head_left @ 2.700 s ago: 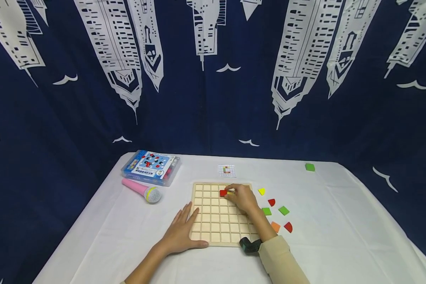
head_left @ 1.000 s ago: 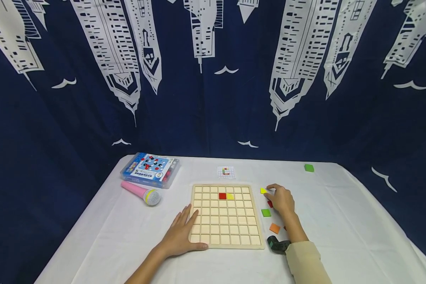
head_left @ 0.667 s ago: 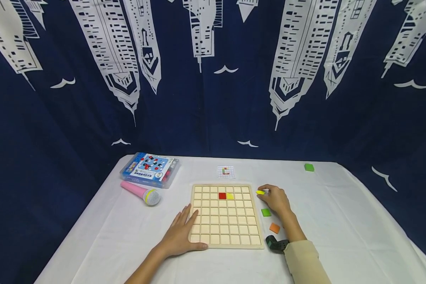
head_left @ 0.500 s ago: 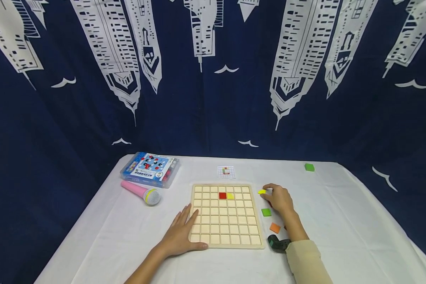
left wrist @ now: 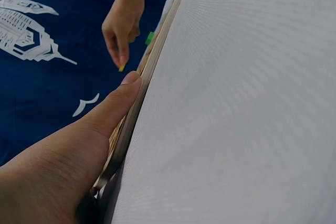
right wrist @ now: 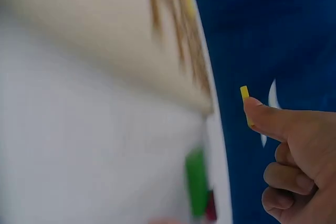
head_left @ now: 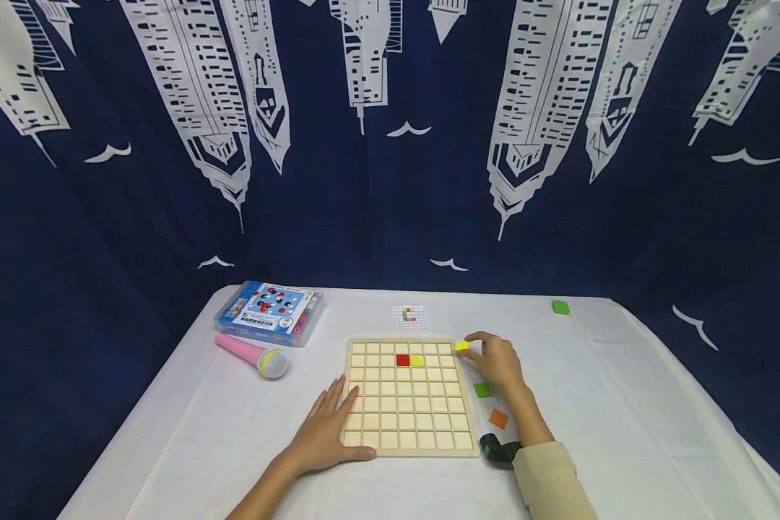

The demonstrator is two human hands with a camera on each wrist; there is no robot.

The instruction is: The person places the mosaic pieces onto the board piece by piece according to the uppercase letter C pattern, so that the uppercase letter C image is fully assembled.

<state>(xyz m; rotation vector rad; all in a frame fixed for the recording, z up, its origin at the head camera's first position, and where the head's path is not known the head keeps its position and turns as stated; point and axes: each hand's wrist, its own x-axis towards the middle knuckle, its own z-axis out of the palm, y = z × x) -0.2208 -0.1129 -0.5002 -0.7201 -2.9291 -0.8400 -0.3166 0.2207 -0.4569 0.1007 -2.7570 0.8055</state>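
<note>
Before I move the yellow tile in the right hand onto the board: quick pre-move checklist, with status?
1. Grip: ok. The right hand pinches the held yellow tile between thumb and fingertip.
2. Board steadied: ok. The left hand rests against the left edge of the wooden grid board.
3. Placed tiles: ok. The red tile and the placed yellow tile sit side by side, second row from the far edge.
4. Loose tiles off the board: ok. The green tile and orange tile lie to its right.
5. Target cell: cannot tell. The pattern card is too small to read reliably.
</note>
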